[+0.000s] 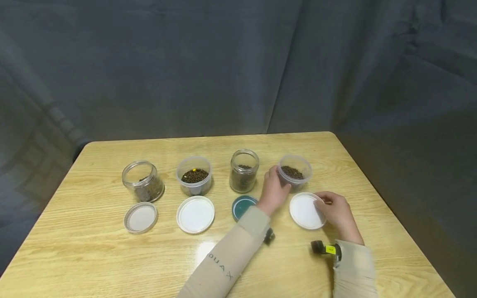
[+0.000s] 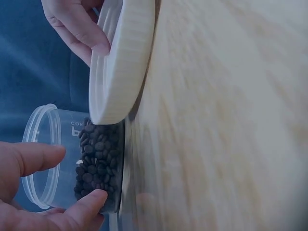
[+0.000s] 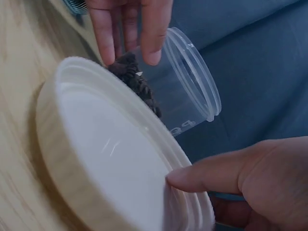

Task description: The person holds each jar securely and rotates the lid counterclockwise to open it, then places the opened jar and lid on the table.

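The rightmost clear plastic tub (image 1: 298, 186) stands upright on the table, partly filled with small dark brown pellets. My left hand (image 1: 273, 192) holds it by its left side, thumb and fingers spread along the wall, as the left wrist view shows. In front of the tub is a white ribbed lid (image 1: 305, 211), inner face up. My right hand (image 1: 338, 213) pinches this lid's right rim, with the thumb (image 3: 192, 178) over the edge. The lid's far side tilts up from the table in the right wrist view.
Left of my hands stand a tall glass jar (image 1: 242, 180), another plastic tub (image 1: 195, 189) and a tilted-looking glass jar (image 1: 149, 192), all holding brown pellets. Before them lie a green lid (image 1: 242, 207), a white lid (image 1: 195, 214) and a smaller pale lid (image 1: 140, 217). A dark curtain (image 1: 186, 74) hangs behind.
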### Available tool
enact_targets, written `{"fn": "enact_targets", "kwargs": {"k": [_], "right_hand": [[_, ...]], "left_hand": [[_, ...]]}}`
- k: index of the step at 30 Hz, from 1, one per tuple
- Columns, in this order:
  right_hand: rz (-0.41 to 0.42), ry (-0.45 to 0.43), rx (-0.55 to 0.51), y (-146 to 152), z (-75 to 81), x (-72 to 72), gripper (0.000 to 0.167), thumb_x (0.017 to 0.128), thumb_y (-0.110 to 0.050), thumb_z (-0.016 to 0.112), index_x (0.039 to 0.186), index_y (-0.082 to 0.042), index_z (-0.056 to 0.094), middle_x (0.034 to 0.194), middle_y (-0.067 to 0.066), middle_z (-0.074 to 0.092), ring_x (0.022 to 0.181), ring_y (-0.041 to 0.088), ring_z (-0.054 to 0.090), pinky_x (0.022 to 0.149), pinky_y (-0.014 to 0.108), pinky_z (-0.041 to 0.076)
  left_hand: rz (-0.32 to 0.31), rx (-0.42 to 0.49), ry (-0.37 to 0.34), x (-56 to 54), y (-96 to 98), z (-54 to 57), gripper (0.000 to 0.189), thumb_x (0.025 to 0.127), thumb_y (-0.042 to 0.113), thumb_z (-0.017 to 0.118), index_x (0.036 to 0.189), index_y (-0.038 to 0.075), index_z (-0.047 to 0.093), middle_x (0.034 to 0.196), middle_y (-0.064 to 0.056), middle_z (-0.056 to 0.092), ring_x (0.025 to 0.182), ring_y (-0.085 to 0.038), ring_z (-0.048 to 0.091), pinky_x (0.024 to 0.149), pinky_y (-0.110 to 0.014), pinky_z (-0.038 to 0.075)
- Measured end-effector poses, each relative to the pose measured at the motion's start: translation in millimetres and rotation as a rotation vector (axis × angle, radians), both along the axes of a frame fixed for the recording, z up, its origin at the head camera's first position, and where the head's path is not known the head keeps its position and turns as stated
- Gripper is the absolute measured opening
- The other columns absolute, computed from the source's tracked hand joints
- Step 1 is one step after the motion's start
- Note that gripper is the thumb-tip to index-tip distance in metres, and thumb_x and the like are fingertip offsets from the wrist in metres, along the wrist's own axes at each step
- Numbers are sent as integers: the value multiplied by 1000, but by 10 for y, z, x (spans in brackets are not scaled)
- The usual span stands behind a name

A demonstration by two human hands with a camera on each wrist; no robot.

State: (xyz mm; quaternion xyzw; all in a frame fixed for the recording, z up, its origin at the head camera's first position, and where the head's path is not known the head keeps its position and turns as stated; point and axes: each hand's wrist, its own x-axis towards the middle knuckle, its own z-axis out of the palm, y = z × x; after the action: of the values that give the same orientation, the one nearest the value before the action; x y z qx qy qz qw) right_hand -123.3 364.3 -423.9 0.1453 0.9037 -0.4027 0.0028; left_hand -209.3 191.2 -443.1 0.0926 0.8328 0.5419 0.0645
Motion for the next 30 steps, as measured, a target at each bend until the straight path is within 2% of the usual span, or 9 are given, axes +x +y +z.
{"fn": "enact_targets", "kwargs": {"k": [7, 12, 17, 30], "right_hand": [[-6, 21, 47, -42, 2, 0, 27, 99, -1, 58, 121, 11, 65, 115, 32, 65, 108, 44, 61, 88, 47, 55], [1, 22, 48, -73, -10, 0, 25, 97, 1, 58, 118, 12, 67, 115, 32, 66, 107, 44, 62, 88, 50, 57], [-3, 14, 63, -97, -32, -8, 24, 97, 2, 58, 118, 12, 67, 118, 33, 65, 112, 47, 60, 95, 58, 53], [3, 26, 91, -104, -59, -21, 21, 97, 3, 57, 113, 10, 69, 112, 30, 67, 107, 44, 62, 92, 56, 55]], "left_hand": [[13, 15, 19, 13, 0, 25, 73, 91, 11, 73, 151, -2, 34, 144, -26, 44, 132, -37, 51, 113, -41, 43], [20, 12, 24, 17, 7, 22, 73, 91, 11, 74, 151, -2, 34, 144, -25, 44, 132, -37, 51, 113, -41, 43], [20, 21, 24, 17, 11, 23, 72, 91, 10, 74, 150, -2, 35, 144, -25, 44, 132, -37, 51, 114, -41, 42], [32, 35, 21, 38, 16, 52, 70, 90, 8, 74, 148, -3, 36, 145, -26, 43, 132, -38, 51, 113, -42, 43]]}}
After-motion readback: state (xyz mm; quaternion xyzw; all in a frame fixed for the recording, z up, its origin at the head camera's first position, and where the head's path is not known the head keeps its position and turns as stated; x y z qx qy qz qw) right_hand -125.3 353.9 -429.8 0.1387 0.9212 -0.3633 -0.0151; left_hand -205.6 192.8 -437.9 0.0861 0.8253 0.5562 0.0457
